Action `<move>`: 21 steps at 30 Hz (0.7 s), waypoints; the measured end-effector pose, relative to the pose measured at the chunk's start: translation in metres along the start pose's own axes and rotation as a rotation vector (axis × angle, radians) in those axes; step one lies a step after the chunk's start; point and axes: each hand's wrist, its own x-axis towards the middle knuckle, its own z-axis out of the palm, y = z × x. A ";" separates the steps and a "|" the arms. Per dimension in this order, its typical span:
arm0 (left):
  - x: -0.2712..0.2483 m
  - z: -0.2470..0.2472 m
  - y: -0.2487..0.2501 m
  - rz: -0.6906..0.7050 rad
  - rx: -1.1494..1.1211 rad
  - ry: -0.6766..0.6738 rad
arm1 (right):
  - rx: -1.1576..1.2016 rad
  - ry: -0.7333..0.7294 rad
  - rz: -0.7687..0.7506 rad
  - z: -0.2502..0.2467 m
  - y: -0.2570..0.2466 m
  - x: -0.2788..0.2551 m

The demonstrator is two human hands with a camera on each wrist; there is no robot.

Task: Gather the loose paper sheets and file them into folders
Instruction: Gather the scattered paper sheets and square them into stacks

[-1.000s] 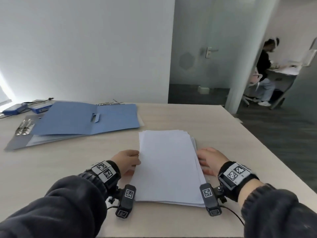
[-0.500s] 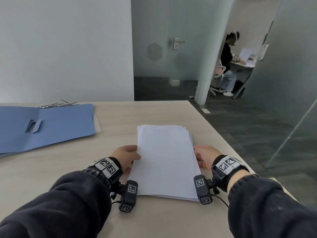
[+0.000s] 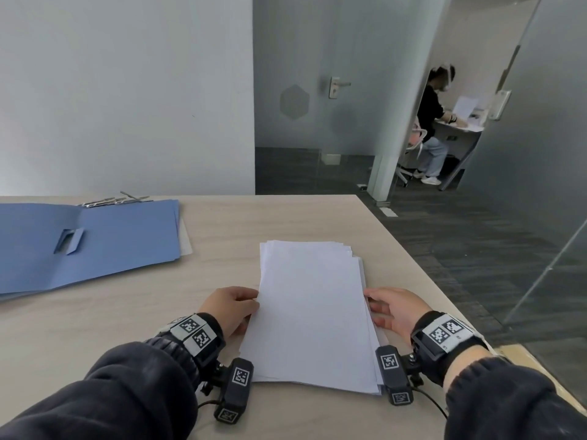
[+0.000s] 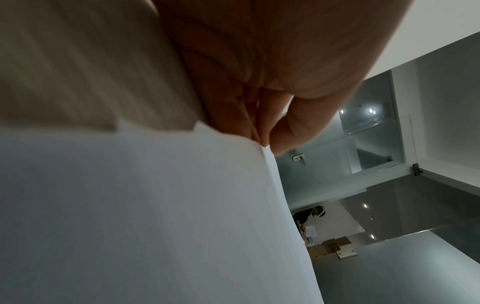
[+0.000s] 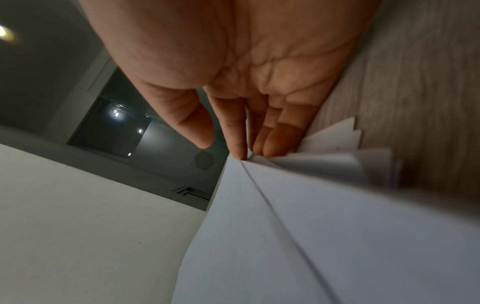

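Since the earlier frames the hands and the paper have kept their places, while the view has swung rightward, so that the folders now lie at the left margin. Nearest, the left hand [image 3: 231,308] rests on the table [image 3: 127,312] at the left long edge of the paper stack [image 3: 313,315]; in the left wrist view its thumb and fingertips [image 4: 281,142] pinch that edge. Opposite, the right hand [image 3: 395,309] meets the right long edge: the right wrist view shows straight fingers [image 5: 275,142] pressed against the fanned sheet edges, the thumb standing free, nothing clenched. The stack lies flat near the table's front right part, between the two hands, its sheets slightly offset at the far corner. Farther left, well apart from the stack, open blue folders [image 3: 104,239] lie flat; metal fasteners [image 3: 117,200] rest at their far edge. Beyond the table, a seated person [image 3: 432,122] works at a desk behind glass partitions.
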 end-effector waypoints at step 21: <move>-0.010 -0.001 0.006 -0.007 -0.044 -0.015 | -0.045 -0.053 -0.110 0.031 -0.005 -0.016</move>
